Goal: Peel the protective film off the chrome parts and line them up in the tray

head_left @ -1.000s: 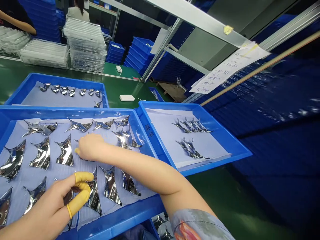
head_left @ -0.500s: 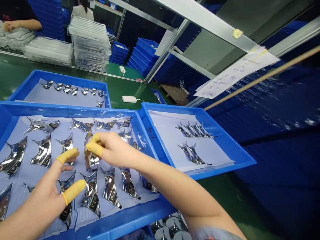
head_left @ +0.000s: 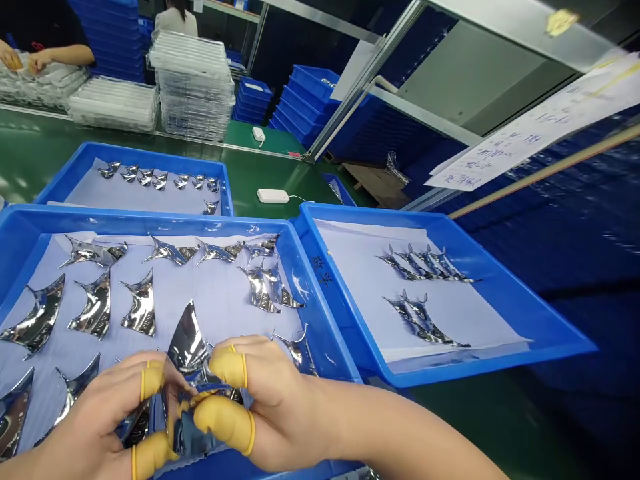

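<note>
A mirror-bright curved chrome part (head_left: 187,341) is held up over the front of the large blue tray (head_left: 145,217). My right hand (head_left: 280,400) pinches its right side between thumb and forefinger, both in yellow finger cots. My left hand (head_left: 107,417), with the same yellow cots, closes on its left edge. Part of the piece is hidden by the fingers. Below and behind lie rows of similar chrome parts on white paper, such as a chrome part (head_left: 140,303) left of the held one.
At right, a second blue tray (head_left: 350,327) carries several thin chrome parts. Behind, another blue tray (head_left: 227,183) holds small chrome pieces. A white box with a cord (head_left: 273,196) sits on the green table (head_left: 210,157). Across it are stacked clear trays (head_left: 193,87) and a co-worker's hands (head_left: 37,61).
My right hand has lifted the chrome part from the tray's middle and brought it toward me. My left hand, open before, has closed on it. The view has shifted slightly.
</note>
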The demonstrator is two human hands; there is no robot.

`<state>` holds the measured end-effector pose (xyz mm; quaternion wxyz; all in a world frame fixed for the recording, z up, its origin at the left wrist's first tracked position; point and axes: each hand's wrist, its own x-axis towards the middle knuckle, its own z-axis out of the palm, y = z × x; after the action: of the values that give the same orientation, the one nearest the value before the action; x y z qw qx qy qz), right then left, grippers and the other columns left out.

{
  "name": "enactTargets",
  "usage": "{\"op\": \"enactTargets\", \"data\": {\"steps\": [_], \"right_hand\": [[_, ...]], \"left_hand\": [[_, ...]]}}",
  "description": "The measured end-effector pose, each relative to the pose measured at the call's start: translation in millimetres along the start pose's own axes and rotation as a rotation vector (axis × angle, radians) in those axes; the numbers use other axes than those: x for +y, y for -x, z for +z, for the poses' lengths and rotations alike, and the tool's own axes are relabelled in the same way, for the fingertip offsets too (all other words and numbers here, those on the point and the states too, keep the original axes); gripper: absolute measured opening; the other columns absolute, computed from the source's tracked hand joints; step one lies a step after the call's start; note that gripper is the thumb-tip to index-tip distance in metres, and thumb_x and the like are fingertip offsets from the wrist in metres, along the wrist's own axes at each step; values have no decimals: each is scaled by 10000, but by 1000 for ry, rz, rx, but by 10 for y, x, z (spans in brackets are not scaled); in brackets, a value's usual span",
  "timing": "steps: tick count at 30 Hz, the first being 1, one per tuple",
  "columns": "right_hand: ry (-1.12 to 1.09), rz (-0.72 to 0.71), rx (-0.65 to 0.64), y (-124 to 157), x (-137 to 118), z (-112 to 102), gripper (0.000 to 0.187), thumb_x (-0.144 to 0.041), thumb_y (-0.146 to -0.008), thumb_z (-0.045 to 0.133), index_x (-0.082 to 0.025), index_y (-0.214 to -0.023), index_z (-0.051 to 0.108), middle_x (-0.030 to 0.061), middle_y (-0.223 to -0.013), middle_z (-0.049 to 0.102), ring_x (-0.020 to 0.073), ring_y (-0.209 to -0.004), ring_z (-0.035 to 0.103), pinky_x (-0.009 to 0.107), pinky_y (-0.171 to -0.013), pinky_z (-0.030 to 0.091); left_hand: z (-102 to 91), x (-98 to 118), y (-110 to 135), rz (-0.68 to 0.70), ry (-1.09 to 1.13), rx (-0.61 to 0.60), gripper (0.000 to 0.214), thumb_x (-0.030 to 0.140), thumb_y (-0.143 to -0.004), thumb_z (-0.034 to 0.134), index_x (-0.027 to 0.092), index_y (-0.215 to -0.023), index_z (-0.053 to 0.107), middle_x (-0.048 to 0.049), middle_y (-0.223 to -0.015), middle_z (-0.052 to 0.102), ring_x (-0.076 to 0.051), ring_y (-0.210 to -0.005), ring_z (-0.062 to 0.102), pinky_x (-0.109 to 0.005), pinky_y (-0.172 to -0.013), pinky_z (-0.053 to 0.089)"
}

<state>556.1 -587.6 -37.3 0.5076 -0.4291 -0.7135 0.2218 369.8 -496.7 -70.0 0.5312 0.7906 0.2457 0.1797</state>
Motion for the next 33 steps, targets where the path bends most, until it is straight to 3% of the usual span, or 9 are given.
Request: {"op": "enactTargets", "data": {"steps": [6,12,15,19,22,27,33], "right_hand": [[-4,-32,26,-1,-5,6,118,-213,-927,568,-160,-823,544,-7,-630,585,92,-535,512,184,-574,474],[7,-32,12,-4,-3,-4,135,-233,-950,534,-169,-832,543,-6,-626,601,92,-536,540,177,-581,484],[29,-48,6,-1,-4,2,147,-247,-959,528,-178,-829,532,-12,-606,597,93,-531,547,182,-585,482],[67,-63,-4,-7,0,5,199,-297,-992,477,-190,-830,525,-19,-582,586,92,-518,545,185,-579,477],[62,-70,-1,-12,9,7,208,-279,-996,443,-191,-825,521,-14,-584,584,94,-514,534,188,-562,464],[86,-84,-2,14,45,37,167,-269,-979,463,-187,-847,527,-12,-598,594,100,-522,535,195,-564,469],[8,-28,-46,16,20,4,170,-253,-953,496,-178,-814,561,-3,-603,602,105,-529,531,204,-571,480]], "left_hand": [[-42,-16,6,149,-116,2,312,467,-770,705,256,-999,721,-50,-776,717,-252,-811,674,-310,-710,595],[-132,-34,24,363,-174,-132,240,199,-797,716,261,-1014,635,0,-818,706,-172,-782,657,-227,-710,571],[-134,-7,-14,378,-147,-148,201,193,-838,675,265,-1009,595,25,-766,661,-147,-755,629,-201,-681,550],[-125,21,-65,386,-140,-144,194,174,-889,598,286,-1046,575,42,-821,673,-123,-798,624,-187,-759,540],[-147,7,-76,410,-192,-159,216,130,-866,601,279,-1020,568,46,-820,679,-118,-808,632,-176,-768,541],[-174,-16,-78,438,-265,-209,362,95,-838,600,270,-1151,548,18,-956,713,-113,-858,662,-167,-791,552],[-159,17,-103,430,-214,-166,338,115,-846,609,271,-1145,581,12,-960,727,-121,-846,684,-176,-781,565]]}}
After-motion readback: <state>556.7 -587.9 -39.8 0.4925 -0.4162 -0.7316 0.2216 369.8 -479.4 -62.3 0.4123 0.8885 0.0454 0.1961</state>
